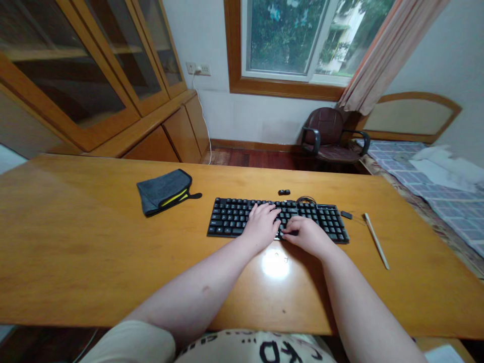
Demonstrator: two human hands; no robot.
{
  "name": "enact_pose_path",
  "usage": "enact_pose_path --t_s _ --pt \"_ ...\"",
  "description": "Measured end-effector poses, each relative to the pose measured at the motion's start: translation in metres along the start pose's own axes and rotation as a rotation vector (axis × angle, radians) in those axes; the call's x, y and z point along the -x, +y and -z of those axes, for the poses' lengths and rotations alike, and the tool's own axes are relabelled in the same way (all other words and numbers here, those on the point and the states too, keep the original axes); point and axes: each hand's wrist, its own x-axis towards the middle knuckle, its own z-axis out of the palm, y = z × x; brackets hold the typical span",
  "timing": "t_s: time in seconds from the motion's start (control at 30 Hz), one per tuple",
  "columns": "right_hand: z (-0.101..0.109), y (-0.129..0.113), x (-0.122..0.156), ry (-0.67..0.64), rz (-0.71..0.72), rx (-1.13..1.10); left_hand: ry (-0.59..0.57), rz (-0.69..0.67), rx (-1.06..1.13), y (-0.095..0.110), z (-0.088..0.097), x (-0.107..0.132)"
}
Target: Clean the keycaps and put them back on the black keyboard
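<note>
A black keyboard (230,217) lies on the wooden desk in front of me. My left hand (262,222) rests flat across its middle keys, fingers stretched out. At the keyboard's front edge my right hand (304,233) has thumb and forefinger pinched close to a bottom-row key; what they hold, if anything, is too small to make out. Just behind the keyboard sit small black pieces that look like loose keycaps (284,192). A coiled black cable (306,199) shows at the back edge, and a small dark plug-like piece (346,215) lies to the right.
A white stick (376,241) lies right of the keyboard. A folded grey cloth (162,189) with yellow lining is at the left on the desk (75,242). Beyond the desk are a glass-door cabinet (151,96), a brown armchair (327,128) and a bed (427,176).
</note>
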Motion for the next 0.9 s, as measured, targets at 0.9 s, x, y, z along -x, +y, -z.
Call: enact_pose_path --t_s 0.9 --pt "-0.005 0.005 -0.005 0.095 -0.128 0.000 -0.060 -0.152 -0.340 0.017 -0.001 0.010"
